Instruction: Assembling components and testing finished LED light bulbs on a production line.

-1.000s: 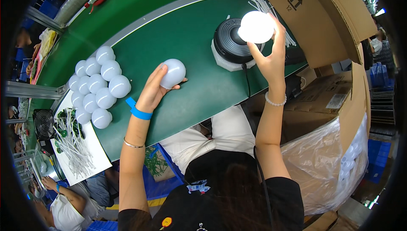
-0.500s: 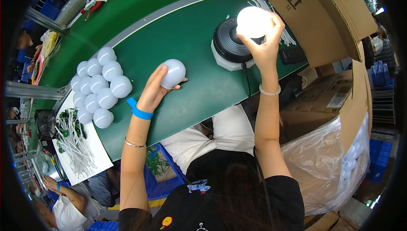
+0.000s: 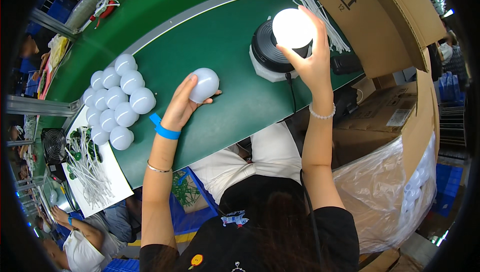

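Note:
My left hand (image 3: 184, 100) is closed around an unlit, milky white globe bulb (image 3: 204, 85), just over the green tabletop. Farther right, my right hand (image 3: 314, 54) has its thumb and fingers curved around a brightly glowing globe bulb (image 3: 292, 28). That lit bulb is above a black round ringed device (image 3: 268, 48), which rests on a pale base; glare and the bulb hide where they meet. To the left of my left hand, several unlit globe bulbs (image 3: 116, 97) stand close together in a cluster.
White cable ties or thin wires (image 3: 322, 19) lie behind the black device. An open cardboard box (image 3: 380, 27) and a plastic-lined box (image 3: 372, 192) stand at the right. White wires with green parts (image 3: 90, 172) lie on a white board at the left. A co-worker (image 3: 92, 242) sits lower left.
The glowing bulb has shifted slightly left and down, and my right hand has turned around it, its wrist moving a little right. My left hand and its bulb have barely moved.

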The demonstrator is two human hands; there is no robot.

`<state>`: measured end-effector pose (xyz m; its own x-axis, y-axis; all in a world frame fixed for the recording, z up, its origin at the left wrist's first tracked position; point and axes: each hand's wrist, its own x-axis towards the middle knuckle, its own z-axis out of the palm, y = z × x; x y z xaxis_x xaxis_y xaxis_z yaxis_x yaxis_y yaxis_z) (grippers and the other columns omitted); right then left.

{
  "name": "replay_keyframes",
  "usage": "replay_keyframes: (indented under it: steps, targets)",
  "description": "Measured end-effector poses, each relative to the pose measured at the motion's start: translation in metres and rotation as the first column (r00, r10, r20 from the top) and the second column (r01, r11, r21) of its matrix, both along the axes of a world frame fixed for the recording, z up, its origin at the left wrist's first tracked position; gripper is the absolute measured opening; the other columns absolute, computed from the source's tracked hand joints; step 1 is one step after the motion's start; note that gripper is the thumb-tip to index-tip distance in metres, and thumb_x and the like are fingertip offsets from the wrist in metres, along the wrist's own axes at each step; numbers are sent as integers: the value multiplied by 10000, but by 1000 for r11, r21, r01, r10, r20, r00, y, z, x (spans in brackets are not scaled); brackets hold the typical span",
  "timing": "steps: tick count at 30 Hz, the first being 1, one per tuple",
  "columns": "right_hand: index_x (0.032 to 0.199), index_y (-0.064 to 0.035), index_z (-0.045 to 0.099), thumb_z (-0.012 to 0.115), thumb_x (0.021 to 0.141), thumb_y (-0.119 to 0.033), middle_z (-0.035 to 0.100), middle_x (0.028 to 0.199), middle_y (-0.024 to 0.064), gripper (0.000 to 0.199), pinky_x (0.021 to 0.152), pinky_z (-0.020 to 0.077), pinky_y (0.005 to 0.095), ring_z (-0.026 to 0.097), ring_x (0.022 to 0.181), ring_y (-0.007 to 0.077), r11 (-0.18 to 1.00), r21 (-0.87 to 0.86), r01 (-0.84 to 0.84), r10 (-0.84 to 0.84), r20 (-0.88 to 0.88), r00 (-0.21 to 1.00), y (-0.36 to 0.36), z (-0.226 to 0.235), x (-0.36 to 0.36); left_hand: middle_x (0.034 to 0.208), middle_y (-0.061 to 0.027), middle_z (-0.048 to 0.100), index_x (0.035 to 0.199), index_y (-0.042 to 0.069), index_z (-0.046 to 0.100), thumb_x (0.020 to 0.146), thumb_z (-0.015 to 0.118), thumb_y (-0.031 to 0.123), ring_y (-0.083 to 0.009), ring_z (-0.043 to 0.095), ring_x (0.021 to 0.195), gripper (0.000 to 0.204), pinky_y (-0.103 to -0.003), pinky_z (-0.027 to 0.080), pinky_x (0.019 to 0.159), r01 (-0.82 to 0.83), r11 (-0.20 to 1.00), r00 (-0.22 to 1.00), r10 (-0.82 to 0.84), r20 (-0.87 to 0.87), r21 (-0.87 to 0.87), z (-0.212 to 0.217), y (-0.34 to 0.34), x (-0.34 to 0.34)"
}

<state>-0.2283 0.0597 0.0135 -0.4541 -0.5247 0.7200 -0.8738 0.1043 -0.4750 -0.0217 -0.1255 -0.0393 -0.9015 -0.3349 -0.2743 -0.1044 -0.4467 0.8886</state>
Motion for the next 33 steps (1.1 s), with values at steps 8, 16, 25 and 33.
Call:
replay_keyframes:
  steps: [8,16,25,33]
  targets:
    - [1178,-57,388,792,597,-193,479,1134,136,720,863,416,368,488,1023,290,970,-230,-73,95,90,991,-19,-14,-9,1122,-192,533,1186,-25,419,921,374,366,-254,585,913,475,-266,510,670,-2,1000,1000,2,13,7,-2,-1,-1]
    - [1207,-60,377,766,630,-180,449,1171,144,706,870,410,364,467,1060,290,988,-139,-60,65,33,997,-18,-9,-14,1127,-192,531,1190,-27,413,924,368,365,-255,584,916,476,-264,510,668,-2,1000,1000,2,11,9,-1,-1,-1]
    - [1214,-50,403,696,661,-97,421,1166,160,627,902,383,362,438,1077,292,996,-87,15,-7,91,996,14,-13,-8,1126,-199,530,1192,-29,409,926,361,364,-259,587,908,477,-268,512,665,0,1000,1000,0,7,13,-5,-3,0]
    - [1170,-58,460,771,587,-120,434,1120,132,664,894,387,370,439,1045,277,993,-107,40,-43,-23,999,-11,-4,-4,1130,-196,528,1194,-27,409,928,356,363,-256,584,916,476,-268,513,669,-2,1000,1000,2,19,11,-4,-3,0]
